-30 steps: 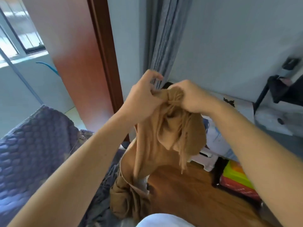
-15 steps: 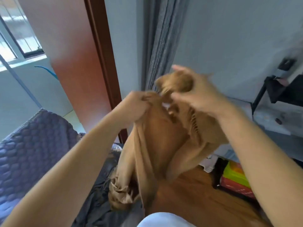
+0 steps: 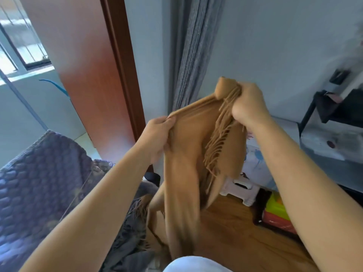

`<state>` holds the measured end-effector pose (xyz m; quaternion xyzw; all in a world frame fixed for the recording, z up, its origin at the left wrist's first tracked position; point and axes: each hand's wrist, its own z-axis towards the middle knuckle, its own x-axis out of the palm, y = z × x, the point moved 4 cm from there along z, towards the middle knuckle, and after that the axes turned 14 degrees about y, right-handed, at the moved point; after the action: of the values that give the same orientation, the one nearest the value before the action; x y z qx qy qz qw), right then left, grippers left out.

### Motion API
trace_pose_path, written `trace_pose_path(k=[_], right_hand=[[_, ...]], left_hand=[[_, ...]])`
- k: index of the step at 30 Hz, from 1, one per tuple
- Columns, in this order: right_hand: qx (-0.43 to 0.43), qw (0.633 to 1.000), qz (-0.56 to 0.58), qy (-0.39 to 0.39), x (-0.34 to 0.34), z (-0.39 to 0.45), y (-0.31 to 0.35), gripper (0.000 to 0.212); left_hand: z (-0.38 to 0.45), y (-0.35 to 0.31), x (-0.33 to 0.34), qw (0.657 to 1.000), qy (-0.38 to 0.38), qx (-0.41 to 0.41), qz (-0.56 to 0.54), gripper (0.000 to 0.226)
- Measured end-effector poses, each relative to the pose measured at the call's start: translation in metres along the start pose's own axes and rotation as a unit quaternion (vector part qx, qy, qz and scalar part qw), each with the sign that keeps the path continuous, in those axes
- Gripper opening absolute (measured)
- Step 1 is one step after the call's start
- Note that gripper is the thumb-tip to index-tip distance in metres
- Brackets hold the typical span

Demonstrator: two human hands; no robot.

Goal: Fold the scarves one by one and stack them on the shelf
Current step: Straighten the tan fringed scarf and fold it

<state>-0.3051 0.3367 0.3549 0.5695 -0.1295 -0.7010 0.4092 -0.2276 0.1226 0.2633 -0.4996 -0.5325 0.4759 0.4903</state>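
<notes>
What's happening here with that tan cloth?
A person is holding up a tan fringed scarf with both bare hands. The left hand grips one bunched edge, and the right hand clutches the fringed end higher up. The rest hangs down toward a dark grey cloth below. The scarf is not folded yet, and no stack on a shelf shows in this view.

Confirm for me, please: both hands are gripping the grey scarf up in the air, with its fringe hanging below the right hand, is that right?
Not quite: the scarf is tan, not grey, as the head view shows. The rest stands: the left hand and right hand both grip it in the air, and its fringe hangs below the right hand.
</notes>
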Motion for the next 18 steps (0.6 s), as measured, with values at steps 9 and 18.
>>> trace_pose_path(k=[9,18], right_hand=[[0.091,0.967,0.066,-0.228,-0.106,0.011,-0.023,0.016],[-0.099,0.968,-0.045,0.226,0.013,-0.011,0.038,0.010]], left_hand=[[-0.008,0.022,-0.026,0.934,0.067,-0.138,0.323,0.027],[0.010,-0.127,0.056,0.933,0.177,0.101,0.295,0.016]])
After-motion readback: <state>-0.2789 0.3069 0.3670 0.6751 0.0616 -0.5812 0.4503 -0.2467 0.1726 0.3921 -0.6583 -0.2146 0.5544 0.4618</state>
